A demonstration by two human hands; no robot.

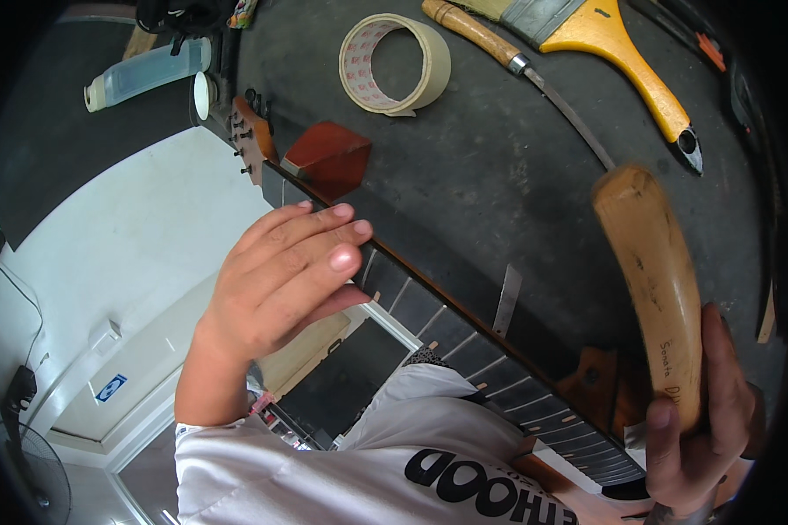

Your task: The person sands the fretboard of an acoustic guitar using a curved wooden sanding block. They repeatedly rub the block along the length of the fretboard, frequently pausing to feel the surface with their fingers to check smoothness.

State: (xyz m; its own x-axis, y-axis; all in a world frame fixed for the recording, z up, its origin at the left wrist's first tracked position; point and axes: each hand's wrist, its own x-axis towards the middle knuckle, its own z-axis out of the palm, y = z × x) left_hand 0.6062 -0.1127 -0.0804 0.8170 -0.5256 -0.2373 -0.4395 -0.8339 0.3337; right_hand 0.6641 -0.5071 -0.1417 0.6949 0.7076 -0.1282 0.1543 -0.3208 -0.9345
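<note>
My left hand [280,271] is wrapped over a guitar neck's dark fretboard [451,350], fingertips along its far edge near the headstock end, thumb underneath. The headstock [249,136] with black tuning pegs is at the neck's upper left end, beside a reddish wooden block [331,153]. At lower right, my right hand [700,429] grips the lower end of a long, curved, light-brown wooden block [648,271] with dark lettering, held above the bench to the right of the fretboard. Its underside is hidden.
On the dark bench [490,149] are a tape roll [433,74], a wooden-handled file [474,35], a wide yellow brush [630,70], a thin metal strip [508,297] and a brown wooden piece [587,376]. A clear bottle [149,74] lies at upper left; a fan [39,472] shows at lower left.
</note>
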